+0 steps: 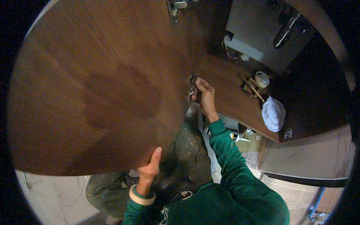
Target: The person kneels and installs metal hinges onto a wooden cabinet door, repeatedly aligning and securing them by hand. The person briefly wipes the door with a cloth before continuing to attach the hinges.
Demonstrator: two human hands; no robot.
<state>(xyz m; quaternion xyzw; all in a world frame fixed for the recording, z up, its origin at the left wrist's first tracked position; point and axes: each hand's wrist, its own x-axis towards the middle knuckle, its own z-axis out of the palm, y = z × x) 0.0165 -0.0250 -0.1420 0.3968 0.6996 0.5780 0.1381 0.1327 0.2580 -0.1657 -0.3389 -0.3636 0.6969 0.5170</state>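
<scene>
A large brown wooden cabinet door (93, 93) fills the left side of the view. My left hand (150, 167) grips its lower edge, thumb on the near face and the other fingers hidden behind it. Around that wrist, over the green sleeve, sits a cream ring like a tape roll (141, 196). At the door's right edge, my right hand (206, 93) has its fingers closed on a metal cabinet hinge (192, 86), beside the cabinet floor. Another metal hinge (180, 5) shows higher up, near the top of the door.
On the brown cabinet floor (228, 90) lie a white cloth bundle (273, 114), a brush-like wooden handle (257, 93), a round tub (262, 79) and small metal fittings (288, 133). Loose wires (229, 52) hang at the back. A white-nozzled tube (238, 137) lies below the cabinet.
</scene>
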